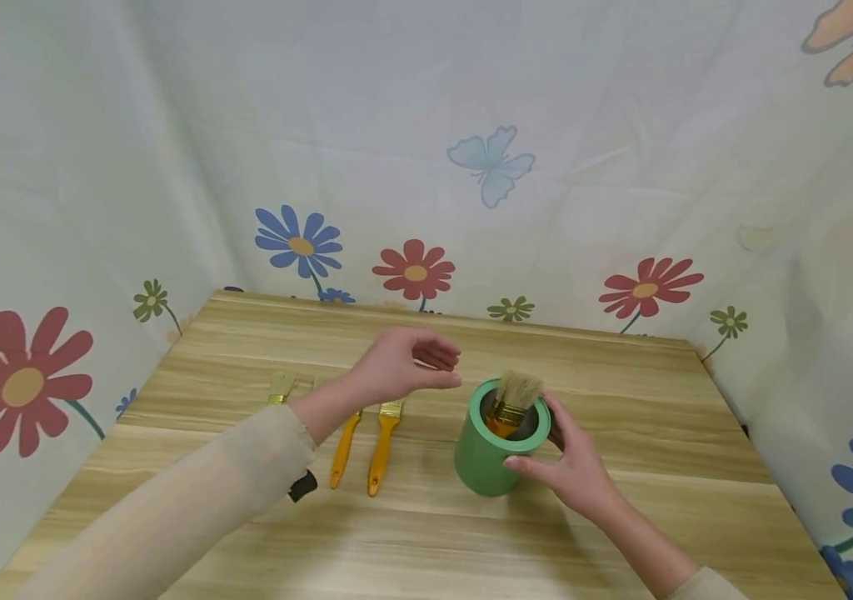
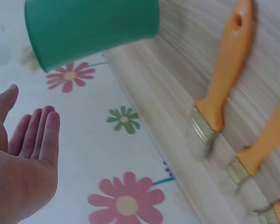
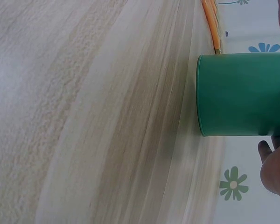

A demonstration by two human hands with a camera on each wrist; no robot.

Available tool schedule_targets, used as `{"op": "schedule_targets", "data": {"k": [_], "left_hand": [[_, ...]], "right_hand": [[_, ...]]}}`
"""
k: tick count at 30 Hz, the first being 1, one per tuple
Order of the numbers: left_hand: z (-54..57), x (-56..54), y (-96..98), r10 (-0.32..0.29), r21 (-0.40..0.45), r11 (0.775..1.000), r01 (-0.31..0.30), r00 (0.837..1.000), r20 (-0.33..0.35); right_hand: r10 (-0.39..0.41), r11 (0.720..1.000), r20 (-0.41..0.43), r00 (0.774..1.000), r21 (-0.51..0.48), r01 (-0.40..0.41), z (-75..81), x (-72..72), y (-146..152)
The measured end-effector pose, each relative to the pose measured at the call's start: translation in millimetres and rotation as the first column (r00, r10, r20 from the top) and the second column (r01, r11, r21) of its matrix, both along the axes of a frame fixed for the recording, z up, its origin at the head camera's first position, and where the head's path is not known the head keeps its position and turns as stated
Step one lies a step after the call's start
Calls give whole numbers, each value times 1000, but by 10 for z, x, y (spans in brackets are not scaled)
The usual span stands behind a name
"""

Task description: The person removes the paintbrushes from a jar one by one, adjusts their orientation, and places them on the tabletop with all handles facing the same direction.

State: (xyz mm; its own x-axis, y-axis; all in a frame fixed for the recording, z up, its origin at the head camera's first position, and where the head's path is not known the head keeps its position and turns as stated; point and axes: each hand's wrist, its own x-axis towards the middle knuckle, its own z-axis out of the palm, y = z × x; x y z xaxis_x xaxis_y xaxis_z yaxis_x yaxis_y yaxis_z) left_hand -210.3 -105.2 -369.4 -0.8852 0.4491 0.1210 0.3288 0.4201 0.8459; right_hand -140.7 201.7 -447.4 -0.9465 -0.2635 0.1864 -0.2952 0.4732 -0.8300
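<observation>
Green is the can, which in the head view is seen upright on the wooden table, with a brush stood inside, bristles up. It is gripped near the rim by the right hand; the left hand is held in the air just beside it, loosely bent and holding nothing. Orange-handled brushes are laid near the left sleeve. In the left wrist view, three of these are shown on the table. In the right wrist view, the can's upper end is cut off by the edge
</observation>
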Motion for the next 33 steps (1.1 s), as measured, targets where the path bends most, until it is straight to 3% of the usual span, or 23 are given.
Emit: {"op": "schedule_targets", "data": {"k": [6, 14, 22, 33], "left_hand": [[93, 64, 203, -109, 44, 993, 108, 994, 26], [134, 77, 384, -180, 68, 982, 175, 980, 79], [151, 107, 493, -196, 61, 980, 189, 971, 139], [145, 76, 588, -184, 36, 983, 180, 971, 153]], "right_hand": [[11, 1000, -5, 1000, -9, -11, 1, -1, 4], [20, 1000, -12, 1000, -14, -20, -19, -16, 8], [22, 1000, -13, 1000, -19, -22, -30, -22, 11], [31, 999, -25, 999, -32, -32, -55, -37, 5]]}}
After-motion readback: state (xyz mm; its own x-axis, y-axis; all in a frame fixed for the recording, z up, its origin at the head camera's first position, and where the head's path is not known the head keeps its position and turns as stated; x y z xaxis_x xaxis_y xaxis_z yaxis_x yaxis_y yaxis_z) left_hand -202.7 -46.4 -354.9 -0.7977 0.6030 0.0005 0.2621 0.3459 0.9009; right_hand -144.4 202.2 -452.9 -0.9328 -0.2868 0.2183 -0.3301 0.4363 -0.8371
